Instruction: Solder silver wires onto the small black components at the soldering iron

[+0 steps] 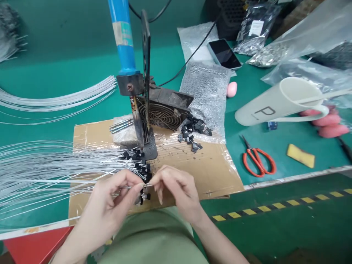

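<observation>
My left hand (117, 201) is closed in a pinch on a thin wire near its end. Opposite it, almost touching, my right hand (176, 185) pinches the tip of that same wire (147, 184); the finer detail between the fingertips is too small to tell. Beyond my hands, a bundle of thin grey-white wires (55, 161) reaches in from the left, many ending in small black connectors (141, 168). Over these ends stands a blue-handled soldering iron (123, 44), clamped tip down on a black metal stand (146, 73).
Loose black connectors (189, 128) lie beside a fan (165, 110) on the cardboard (203, 168). More wires (90, 95) curve at left. Rightward are red-handled scissors (258, 161), a yellow sponge (301, 155), a white mug (272, 102) with a stirrer, and a phone (224, 54).
</observation>
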The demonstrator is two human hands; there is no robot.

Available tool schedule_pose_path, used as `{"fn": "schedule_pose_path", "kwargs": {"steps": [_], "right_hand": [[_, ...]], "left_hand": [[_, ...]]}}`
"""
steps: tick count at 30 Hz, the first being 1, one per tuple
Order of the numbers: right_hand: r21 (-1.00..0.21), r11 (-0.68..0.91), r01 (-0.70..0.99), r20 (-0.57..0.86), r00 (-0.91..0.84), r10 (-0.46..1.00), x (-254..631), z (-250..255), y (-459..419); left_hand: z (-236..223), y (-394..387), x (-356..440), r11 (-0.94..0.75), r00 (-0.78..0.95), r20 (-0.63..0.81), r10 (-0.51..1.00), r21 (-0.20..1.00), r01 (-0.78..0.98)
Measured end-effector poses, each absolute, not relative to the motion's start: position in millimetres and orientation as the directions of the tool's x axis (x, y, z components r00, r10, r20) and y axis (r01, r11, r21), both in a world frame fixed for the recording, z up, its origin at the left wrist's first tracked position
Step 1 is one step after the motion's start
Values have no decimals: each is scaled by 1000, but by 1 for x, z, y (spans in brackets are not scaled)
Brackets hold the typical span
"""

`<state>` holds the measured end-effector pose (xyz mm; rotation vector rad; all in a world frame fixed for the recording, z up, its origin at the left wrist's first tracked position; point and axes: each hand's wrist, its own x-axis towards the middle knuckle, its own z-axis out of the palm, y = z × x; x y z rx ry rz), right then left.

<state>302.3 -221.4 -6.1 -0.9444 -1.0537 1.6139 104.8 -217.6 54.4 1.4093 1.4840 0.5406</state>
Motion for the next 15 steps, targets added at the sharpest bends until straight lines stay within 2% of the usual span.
{"fn": "schedule_pose_path", "kwargs": {"steps": [2, 4, 6, 11, 15], "right_hand": [[-881, -226, -414, -162, -186, 969, 303, -10, -222], [-854, -250, -456, -216, -128, 968, 303, -13, -223], [-877, -246, -412, -236, -77, 969, 303, -13, -222], [-967, -147, -208, -133, -81, 988, 297, -5, -219], [-943, -162, -289, -137, -105, 985, 287, 1, -217]], "left_hand": [[55, -215, 107, 310, 110, -396, 912, 839, 447], [56, -214, 109, 368, 69, -435, 898, 828, 422], [57, -214, 111, 399, 42, -452, 891, 824, 403], [57, -212, 113, 422, 23, -463, 886, 826, 374], [55, -212, 113, 412, 17, -450, 893, 833, 369]]}}
